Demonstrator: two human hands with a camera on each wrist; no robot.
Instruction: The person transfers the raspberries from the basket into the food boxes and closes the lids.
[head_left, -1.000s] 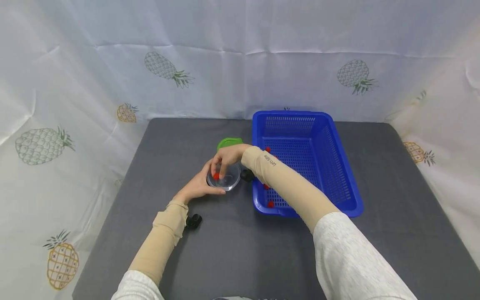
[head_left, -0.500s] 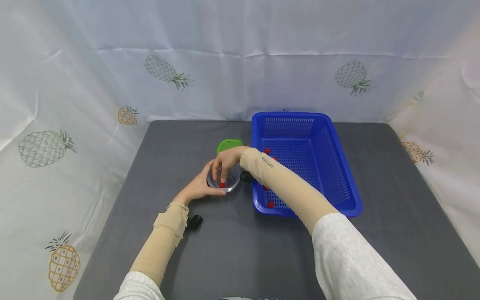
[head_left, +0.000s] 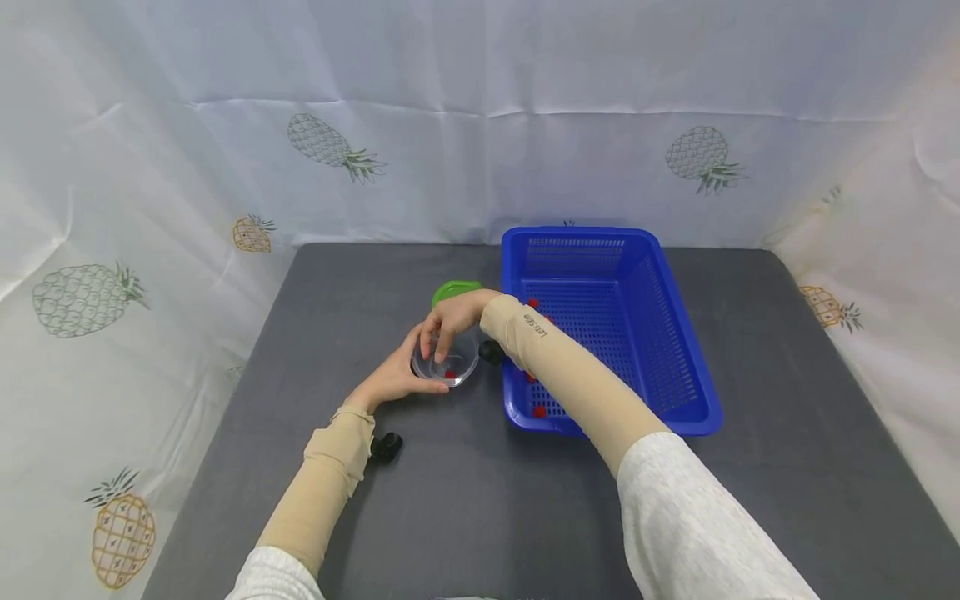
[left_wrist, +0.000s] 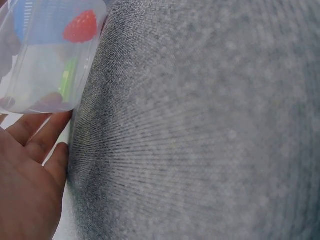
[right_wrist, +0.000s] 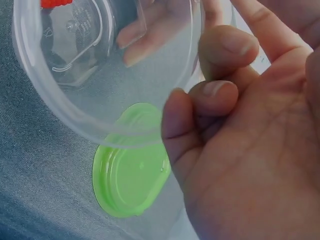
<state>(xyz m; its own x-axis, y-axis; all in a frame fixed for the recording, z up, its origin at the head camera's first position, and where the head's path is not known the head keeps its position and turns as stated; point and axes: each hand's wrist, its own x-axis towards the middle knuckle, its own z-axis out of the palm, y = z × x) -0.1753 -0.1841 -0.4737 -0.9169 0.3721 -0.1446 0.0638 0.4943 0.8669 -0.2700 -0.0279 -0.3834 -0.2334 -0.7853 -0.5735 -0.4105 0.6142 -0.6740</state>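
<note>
My left hand point(head_left: 393, 375) holds a clear plastic container point(head_left: 467, 369) from its left side, thumb along the near wall and fingers behind it. One red raspberry point(head_left: 450, 375) lies inside, near the front wall; the left wrist view shows the same raspberry point(left_wrist: 80, 27) through the clear plastic. Over the opening hangs my right hand point(head_left: 454, 317), fingers loosely bent and pointing down into it, with nothing between them. Just behind the container, a green lid point(head_left: 453, 289) lies on the table, partly hidden by the right hand; the right wrist view shows more of this lid point(right_wrist: 132, 175).
A blue plastic basket point(head_left: 686, 358) stands right of the container, under the right forearm. Several raspberries point(head_left: 539, 412) lie along its left side. Small black devices point(head_left: 387, 447) sit at the wrists. A white pineapple-print curtain point(head_left: 420, 167) surrounds the grey table point(head_left: 480, 508).
The right fingers lowered the raspberry toward the container's front and let it go; it now lies on the bottom. The right hand has lifted slightly. The left hand keeps its hold.
</note>
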